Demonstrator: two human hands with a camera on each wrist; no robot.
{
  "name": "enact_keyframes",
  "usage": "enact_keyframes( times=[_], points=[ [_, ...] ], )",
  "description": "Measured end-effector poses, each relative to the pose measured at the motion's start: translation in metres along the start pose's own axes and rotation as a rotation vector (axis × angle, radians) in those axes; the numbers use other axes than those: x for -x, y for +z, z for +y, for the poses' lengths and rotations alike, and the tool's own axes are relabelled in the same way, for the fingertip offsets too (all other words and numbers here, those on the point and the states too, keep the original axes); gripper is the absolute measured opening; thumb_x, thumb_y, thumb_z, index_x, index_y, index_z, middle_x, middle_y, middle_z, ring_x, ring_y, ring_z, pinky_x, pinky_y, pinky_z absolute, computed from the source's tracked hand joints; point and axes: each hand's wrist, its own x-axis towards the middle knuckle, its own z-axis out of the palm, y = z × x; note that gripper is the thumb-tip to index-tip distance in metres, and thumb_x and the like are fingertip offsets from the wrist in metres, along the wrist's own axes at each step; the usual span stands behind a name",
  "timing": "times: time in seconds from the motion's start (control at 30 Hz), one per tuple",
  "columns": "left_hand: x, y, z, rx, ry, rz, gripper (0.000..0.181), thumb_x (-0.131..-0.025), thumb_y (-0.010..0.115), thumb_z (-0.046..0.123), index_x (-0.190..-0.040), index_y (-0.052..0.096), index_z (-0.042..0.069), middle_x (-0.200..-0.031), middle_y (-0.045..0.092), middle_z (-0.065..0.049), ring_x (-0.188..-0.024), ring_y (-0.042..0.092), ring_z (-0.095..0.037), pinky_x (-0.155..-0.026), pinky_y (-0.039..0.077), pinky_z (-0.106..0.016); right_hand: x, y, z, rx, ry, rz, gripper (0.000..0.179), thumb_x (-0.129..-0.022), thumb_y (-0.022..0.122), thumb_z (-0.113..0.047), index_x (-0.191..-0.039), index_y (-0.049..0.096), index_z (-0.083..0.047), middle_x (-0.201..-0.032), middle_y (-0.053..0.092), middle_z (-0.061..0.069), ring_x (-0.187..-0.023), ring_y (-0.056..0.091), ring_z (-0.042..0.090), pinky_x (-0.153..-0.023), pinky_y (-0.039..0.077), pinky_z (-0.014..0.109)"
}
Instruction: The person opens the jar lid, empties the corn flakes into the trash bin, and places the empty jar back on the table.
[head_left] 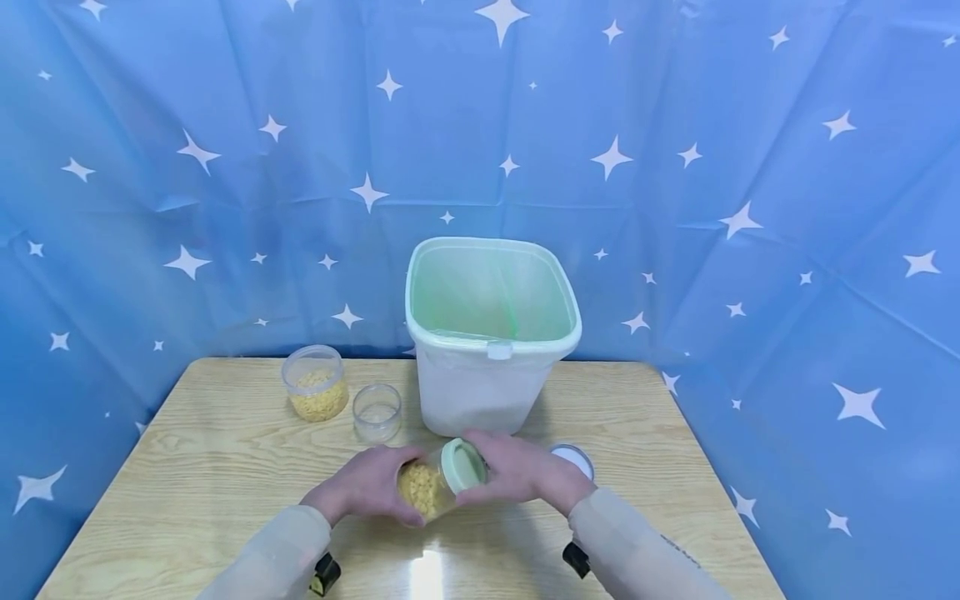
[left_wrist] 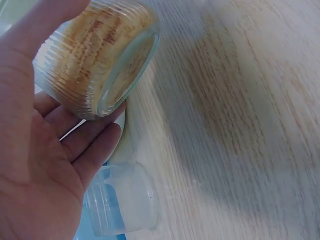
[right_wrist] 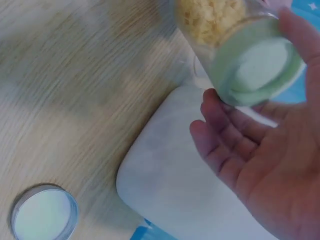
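A ribbed glass jar [left_wrist: 100, 55] of yellow flakes is tilted above the table in front of the bin. My left hand [head_left: 372, 485] grips the jar's body near its base, thumb on one side and fingers on the other. On the jar's mouth sits a pale green lid [right_wrist: 260, 65]. My right hand [head_left: 513, 471] holds this lid by its rim, between the thumb and the fingertips. In the right wrist view the flakes [right_wrist: 210, 20] lie against the glass just below the lid.
Behind the hands stands a white bin [head_left: 480, 383] with a pale green rim. To the left are an open clear tub [head_left: 318, 400] of yellow flakes and a small clear container [head_left: 377, 414]. A round white lid [right_wrist: 42, 215] lies on the wooden table [head_left: 225, 442] at right.
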Motion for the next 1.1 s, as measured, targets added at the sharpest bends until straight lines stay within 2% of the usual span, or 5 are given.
enact_keyframes(
  times=[0.27,0.53,0.77,0.93,1.1],
  points=[
    [0.0030,-0.0001,-0.0006,0.007,-0.002,-0.007,0.087,-0.053,0.084,0.057,-0.128,0.060,0.019,-0.101,0.066,0.013,-0.084,0.057,-0.002,-0.074,0.049,-0.026,-0.0014,0.0005,-0.0023,0.091,-0.042,0.016,0.096,-0.064,0.089,-0.034,-0.145,0.039,-0.027,-0.134,0.055,-0.003,-0.116,0.054,0.013,-0.099,0.048,0.033],
    [0.0044,0.0008,-0.0007,0.031,-0.010,0.003,0.087,-0.054,0.084,0.057,-0.128,0.060,0.018,-0.103,0.066,0.013,-0.086,0.057,-0.003,-0.075,0.049,-0.027,0.0019,-0.0029,-0.0022,-0.017,0.028,-0.011,0.099,-0.078,0.070,-0.062,-0.152,0.029,-0.011,-0.146,0.048,0.009,-0.132,0.049,0.023,-0.109,0.042,0.041],
    [0.0030,0.0037,0.0006,0.016,-0.015,0.013,0.088,-0.055,0.083,0.059,-0.129,0.060,0.016,-0.103,0.066,0.013,-0.085,0.057,-0.003,-0.075,0.049,-0.027,0.0021,-0.0004,-0.0029,-0.009,0.191,0.007,0.069,-0.088,0.042,-0.074,-0.119,0.056,-0.013,-0.098,0.063,-0.002,-0.087,0.060,0.015,-0.075,0.050,0.035],
    [0.0018,0.0035,0.0043,-0.002,-0.016,0.026,0.091,-0.054,0.084,0.059,-0.130,0.059,0.016,-0.108,0.068,0.009,-0.090,0.060,-0.008,-0.079,0.051,-0.031,0.0020,0.0015,-0.0056,0.047,0.239,-0.011,0.075,-0.084,0.044,-0.078,-0.122,0.057,-0.015,-0.101,0.067,0.002,-0.089,0.064,0.021,-0.076,0.052,0.038],
    [0.0011,0.0039,0.0054,-0.029,-0.012,0.031,0.093,-0.054,0.083,0.061,-0.132,0.058,0.016,-0.115,0.068,0.006,-0.097,0.062,-0.012,-0.084,0.052,-0.035,-0.0005,0.0031,-0.0041,0.068,0.170,0.009,0.071,-0.074,0.056,-0.080,-0.111,0.057,-0.020,-0.089,0.063,-0.005,-0.076,0.058,0.012,-0.065,0.048,0.029]
  ],
)
